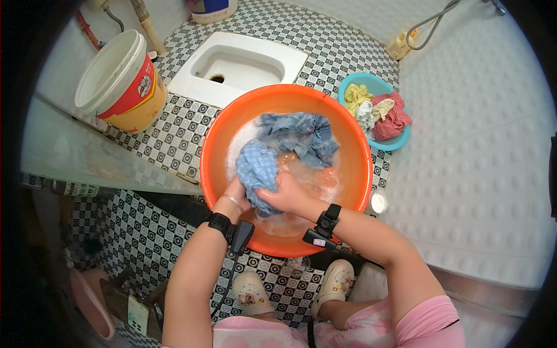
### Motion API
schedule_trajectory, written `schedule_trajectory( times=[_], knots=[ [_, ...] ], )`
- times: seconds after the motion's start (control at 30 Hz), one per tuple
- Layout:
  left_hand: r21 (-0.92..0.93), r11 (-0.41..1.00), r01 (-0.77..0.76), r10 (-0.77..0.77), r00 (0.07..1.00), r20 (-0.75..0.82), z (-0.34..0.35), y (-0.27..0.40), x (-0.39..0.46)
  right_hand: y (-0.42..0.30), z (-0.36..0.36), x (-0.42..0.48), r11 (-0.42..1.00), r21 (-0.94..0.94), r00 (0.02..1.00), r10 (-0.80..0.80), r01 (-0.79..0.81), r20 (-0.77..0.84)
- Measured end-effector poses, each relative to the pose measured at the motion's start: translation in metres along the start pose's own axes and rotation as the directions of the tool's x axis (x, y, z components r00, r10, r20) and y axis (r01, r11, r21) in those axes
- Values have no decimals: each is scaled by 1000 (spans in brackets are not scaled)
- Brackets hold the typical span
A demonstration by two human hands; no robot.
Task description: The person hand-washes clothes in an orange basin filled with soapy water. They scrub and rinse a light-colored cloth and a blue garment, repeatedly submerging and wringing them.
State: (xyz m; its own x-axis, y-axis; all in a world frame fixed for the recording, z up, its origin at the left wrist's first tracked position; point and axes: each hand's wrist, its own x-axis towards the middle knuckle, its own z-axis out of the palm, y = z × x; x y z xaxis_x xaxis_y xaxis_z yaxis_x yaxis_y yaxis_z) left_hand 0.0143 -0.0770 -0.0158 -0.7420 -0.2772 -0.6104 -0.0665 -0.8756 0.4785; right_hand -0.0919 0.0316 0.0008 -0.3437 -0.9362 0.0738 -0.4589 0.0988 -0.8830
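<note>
A wet light-blue checked cloth (257, 170) is bunched up between my two hands over the orange plastic basin (285, 249). My left hand (237, 193) grips it from the left and below, its fingers partly hidden behind the fabric. My right hand (285, 191) is closed on the cloth's right side, the thumb pressed on its folds. Soapy water (304, 182) with white suds fills the bottom of the basin. A darker blue garment (300, 132) lies crumpled in that water, beyond my hands.
Right of the basin, a turquoise tub (388, 145) holds yellow, white and red cloths. A small cup of white powder (378, 202) stands beside the basin. Behind are a squat toilet (196, 85) and a large bucket (130, 93). A glass panel (113, 161) borders the left.
</note>
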Motion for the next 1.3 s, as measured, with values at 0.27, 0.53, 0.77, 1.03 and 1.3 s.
schedule_trajectory(
  times=[0.27, 0.53, 0.77, 1.03, 1.3],
  knots=[
    [976, 144, -165, 347, 932, 107, 18, -16, 8, 59, -74, -5, 766, -473, 829, 546, -436, 121],
    [876, -476, 84, -74, 988, -135, 36, -32, 17, 57, -54, -30, 696, -703, 780, 518, -146, 350],
    [770, -609, 190, -297, 846, -443, 60, -48, 42, 74, -38, -18, 567, -823, 520, 695, 28, 496],
    [894, -365, 261, 24, 962, -271, 22, -35, 84, 132, -37, 17, 532, -846, 785, 529, -9, 324],
    [893, 296, 339, 246, 876, -414, -22, 5, 65, 94, -64, 6, 556, -466, 688, 704, -688, -176]
  ],
)
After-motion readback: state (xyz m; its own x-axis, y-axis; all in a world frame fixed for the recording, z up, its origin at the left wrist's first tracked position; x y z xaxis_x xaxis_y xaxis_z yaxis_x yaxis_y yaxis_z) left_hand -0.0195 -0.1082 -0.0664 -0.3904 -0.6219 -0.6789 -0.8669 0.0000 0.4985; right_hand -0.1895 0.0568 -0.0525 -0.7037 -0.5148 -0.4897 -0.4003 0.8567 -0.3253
